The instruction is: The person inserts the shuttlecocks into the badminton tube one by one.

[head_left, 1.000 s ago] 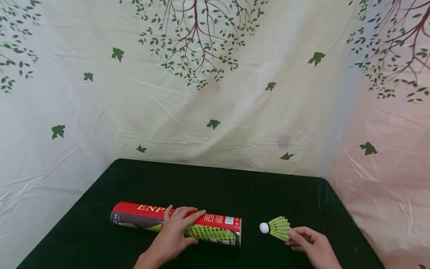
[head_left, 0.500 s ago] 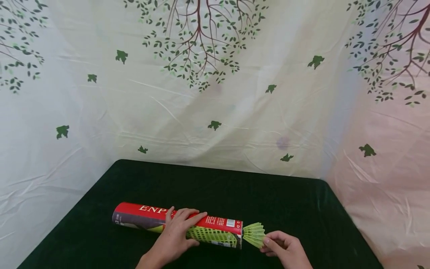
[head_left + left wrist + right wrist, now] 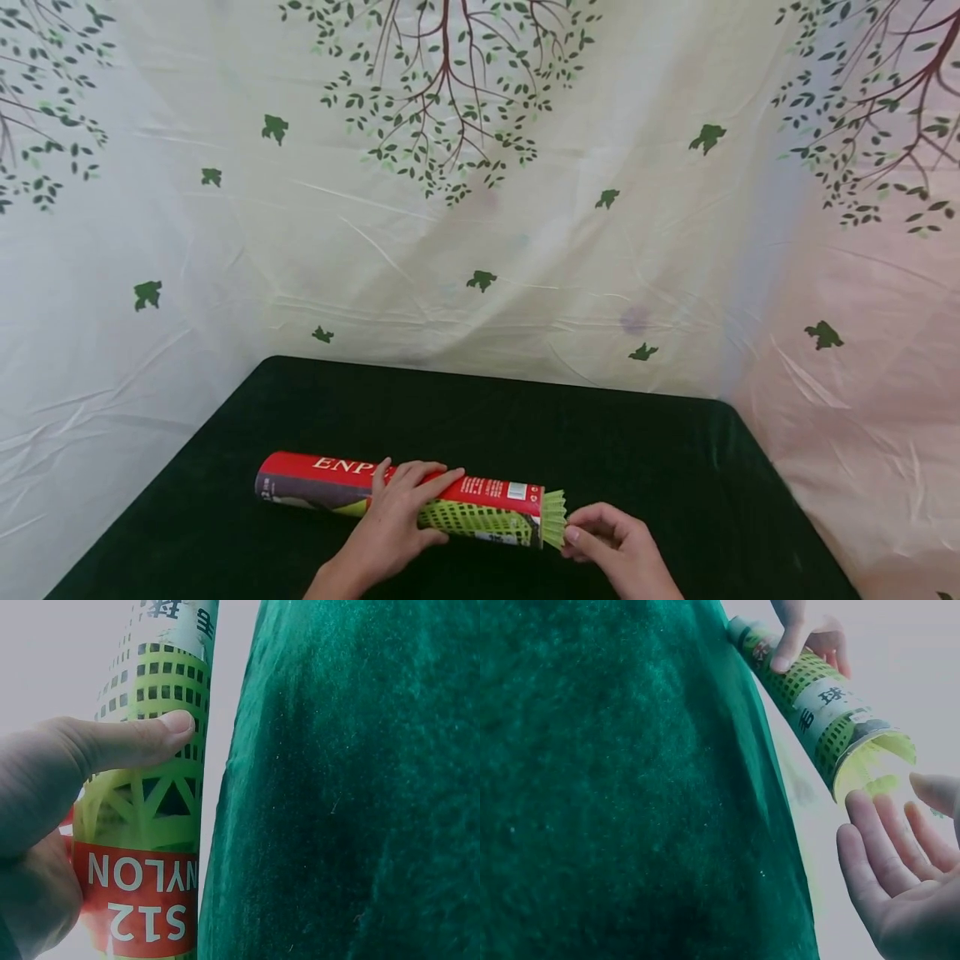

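A red, grey and yellow-green shuttlecock tube stretches sideways above the front of the table, its mouth at the right. My left hand grips its middle; in the left wrist view the thumb lies along the tube. At the mouth, a yellow-green shuttlecock sits mostly inside, only the flared end of its skirt sticking out. The thumb and fingertips of my right hand pinch the skirt's edge. In the right wrist view the tube's mouth faces that hand, and glare blurs the skirt. The shuttlecock's cork is hidden.
A dark green cloth-covered table spreads behind and around the tube. Pale hanging fabric printed with branches and leaves encloses the back and both sides.
My right hand has moved left with the shuttlecock, from apart from the tube to its mouth, pushing it in cork first until only the skirt's end shows. My left hand keeps hold of the tube.
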